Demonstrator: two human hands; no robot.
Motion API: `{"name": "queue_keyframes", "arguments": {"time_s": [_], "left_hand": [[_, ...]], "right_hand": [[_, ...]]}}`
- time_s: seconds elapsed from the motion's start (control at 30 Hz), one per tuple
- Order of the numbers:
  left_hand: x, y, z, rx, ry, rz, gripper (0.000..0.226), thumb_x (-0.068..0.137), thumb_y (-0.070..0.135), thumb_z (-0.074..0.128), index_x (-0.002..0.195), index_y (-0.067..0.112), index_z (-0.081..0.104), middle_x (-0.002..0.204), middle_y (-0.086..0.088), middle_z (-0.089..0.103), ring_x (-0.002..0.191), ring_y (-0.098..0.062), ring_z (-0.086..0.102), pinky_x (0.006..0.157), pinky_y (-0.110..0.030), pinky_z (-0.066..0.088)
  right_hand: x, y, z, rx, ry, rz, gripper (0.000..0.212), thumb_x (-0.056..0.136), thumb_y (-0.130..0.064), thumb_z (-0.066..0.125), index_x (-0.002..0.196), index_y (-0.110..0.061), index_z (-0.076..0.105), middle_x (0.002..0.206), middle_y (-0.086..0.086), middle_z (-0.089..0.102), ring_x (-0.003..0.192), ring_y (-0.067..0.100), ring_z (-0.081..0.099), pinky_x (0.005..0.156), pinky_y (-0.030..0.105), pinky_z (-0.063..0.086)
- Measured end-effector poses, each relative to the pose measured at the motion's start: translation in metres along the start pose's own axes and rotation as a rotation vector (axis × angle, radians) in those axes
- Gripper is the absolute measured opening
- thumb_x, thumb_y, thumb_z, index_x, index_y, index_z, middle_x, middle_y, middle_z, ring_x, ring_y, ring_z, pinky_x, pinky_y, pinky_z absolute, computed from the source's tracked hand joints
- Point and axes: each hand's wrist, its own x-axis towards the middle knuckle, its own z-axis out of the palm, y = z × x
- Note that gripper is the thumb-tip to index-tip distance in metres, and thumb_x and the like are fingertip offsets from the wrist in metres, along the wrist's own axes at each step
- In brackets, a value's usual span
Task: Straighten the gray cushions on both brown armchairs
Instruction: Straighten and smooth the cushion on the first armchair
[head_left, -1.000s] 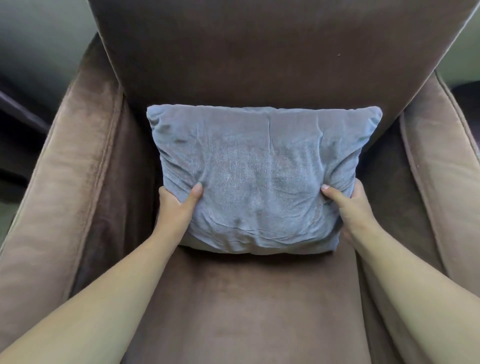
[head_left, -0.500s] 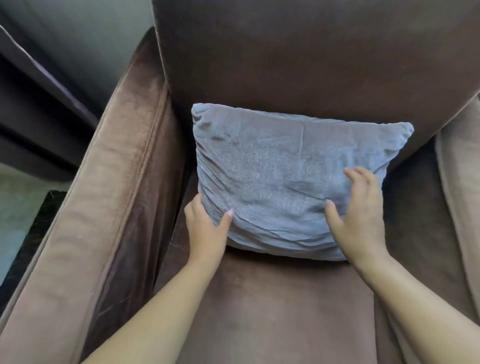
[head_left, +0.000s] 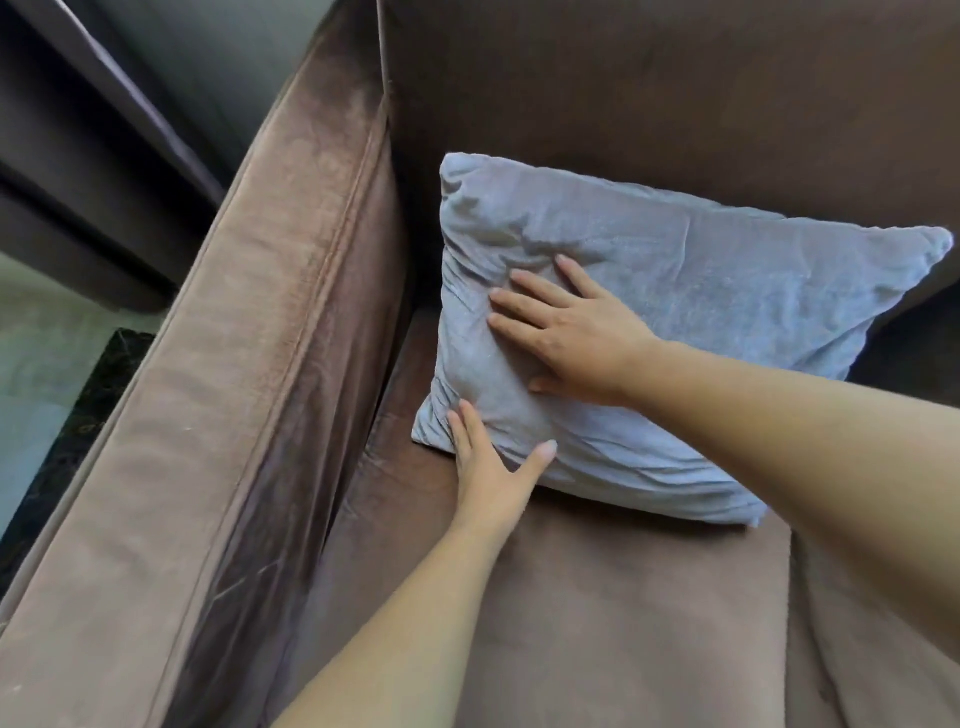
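Note:
A gray cushion (head_left: 727, 312) leans upright against the backrest of a brown armchair (head_left: 649, 597), its lower edge resting on the seat. My left hand (head_left: 493, 467) touches the cushion's lower left corner, fingers along its edge and thumb spread over the front. My right hand (head_left: 566, 332) lies flat on the cushion's left half, fingers apart and pointing left, pressing the fabric. Neither hand grips the cushion. Creases run across the cushion's lower left part.
The chair's left armrest (head_left: 249, 415) runs diagonally beside the cushion. Beyond it hangs a dark curtain (head_left: 104, 156) over a pale floor (head_left: 36, 364) with a dark strip. The brown backrest (head_left: 675, 104) fills the top.
My right hand has crossed from the cushion's right edge to lie flat on its left half. My left hand stays at the lower left corner. The view has swung left.

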Motion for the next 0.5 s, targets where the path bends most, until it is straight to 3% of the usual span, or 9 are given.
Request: {"name": "queue_keyframes", "arguments": {"time_s": [0.13, 0.3, 0.4, 0.5], "left_hand": [[0.002, -0.015, -0.003, 0.041, -0.075, -0.045, 0.123, 0.076, 0.066, 0.069, 0.154, 0.034, -0.022, 0.161, 0.012, -0.033, 0.154, -0.014, -0.012, 0.125, -0.041, 0.006], [0.003, -0.015, -0.008, 0.108, -0.109, -0.069, 0.117, 0.082, 0.062, 0.066, 0.155, 0.030, -0.020, 0.162, 0.009, -0.031, 0.155, -0.021, -0.009, 0.125, -0.043, 0.005], [-0.001, -0.005, -0.008, 0.132, 0.040, -0.068, 0.105, 0.086, 0.058, 0.064, 0.159, 0.023, -0.002, 0.168, 0.006, -0.010, 0.154, -0.024, 0.002, 0.122, -0.044, 0.010], [-0.008, 0.002, -0.007, 0.086, 0.315, 0.047, 0.090, 0.086, 0.051, 0.067, 0.156, 0.014, 0.024, 0.165, -0.001, 0.021, 0.151, -0.019, 0.013, 0.123, -0.042, 0.019]], "right_hand": [[-0.004, 0.028, 0.000, -0.047, 0.058, 0.040, 0.094, 0.080, -0.065, 0.059, 0.156, -0.022, 0.024, 0.165, 0.002, 0.023, 0.152, 0.026, 0.019, 0.122, 0.051, 0.003], [-0.005, 0.035, -0.003, -0.052, 0.065, 0.133, 0.097, 0.079, -0.065, 0.060, 0.157, -0.022, 0.022, 0.166, 0.003, 0.020, 0.153, 0.023, 0.015, 0.122, 0.057, -0.001], [0.001, 0.018, -0.007, 0.003, 0.063, 0.165, 0.092, 0.083, -0.056, 0.063, 0.157, -0.020, 0.020, 0.166, 0.005, 0.017, 0.154, 0.025, 0.012, 0.121, 0.060, 0.000], [0.006, 0.000, -0.012, 0.047, 0.209, 0.070, 0.073, 0.090, -0.038, 0.062, 0.152, -0.014, 0.032, 0.163, 0.012, 0.023, 0.152, 0.033, 0.019, 0.122, 0.054, 0.012]]}}
